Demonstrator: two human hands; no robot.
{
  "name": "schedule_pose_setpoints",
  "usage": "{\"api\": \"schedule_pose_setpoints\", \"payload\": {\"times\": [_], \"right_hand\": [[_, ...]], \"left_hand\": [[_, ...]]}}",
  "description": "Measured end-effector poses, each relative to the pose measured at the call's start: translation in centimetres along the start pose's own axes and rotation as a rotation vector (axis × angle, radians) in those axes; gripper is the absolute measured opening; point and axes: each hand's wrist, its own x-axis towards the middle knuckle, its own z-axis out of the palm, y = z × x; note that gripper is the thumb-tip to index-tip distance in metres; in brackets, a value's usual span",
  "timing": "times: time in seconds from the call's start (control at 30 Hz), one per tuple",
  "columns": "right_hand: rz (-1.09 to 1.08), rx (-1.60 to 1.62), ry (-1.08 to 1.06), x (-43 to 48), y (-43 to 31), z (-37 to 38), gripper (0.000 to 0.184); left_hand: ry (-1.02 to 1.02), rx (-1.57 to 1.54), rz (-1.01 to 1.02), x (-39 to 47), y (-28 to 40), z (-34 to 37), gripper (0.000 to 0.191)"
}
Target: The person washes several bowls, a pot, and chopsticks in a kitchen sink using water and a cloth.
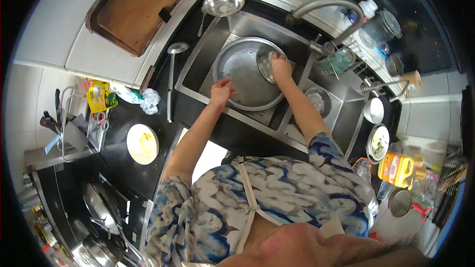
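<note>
A large round metal basin (241,81) rests in the left bowl of a stainless steel double sink (193,63). My right hand (281,67) grips a smaller shiny metal bowl (264,66), tilted inside the basin's right part. My left hand (222,92) is at the basin's lower left rim with its fingers loosely curled; no object shows in it, and whether it touches the rim is unclear. The arched faucet (334,3) stands behind the sink.
A metal bowl (223,3) sits at the sink's back left corner, a ladle (171,78) left of the sink. A stained white plate (143,144) lies on the black counter. A wire rack with a green scrubber (337,63) is by the faucet; a white bowl (373,110) stands at right.
</note>
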Motion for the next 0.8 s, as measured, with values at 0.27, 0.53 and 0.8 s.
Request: {"api": "schedule_pose_setpoints", "payload": {"times": [0.27,0.53,0.8], "right_hand": [[0.468,0.735,-0.497,-0.7,-5.5,5.1,0.033],[0.772,1.169,-0.666,-2.3,-3.3,7.2,0.034],[0.275,0.131,-0.061,-1.7,-2.6,10.9,0.023]], "left_hand": [[0.366,0.663,0.219,7.2,-6.5,-2.8,0.047],[0.144,0.689,0.119,8.1,0.4,-0.7,0.044],[0.334,0.931,0.656,5.5,3.5,-0.3,0.054]]}}
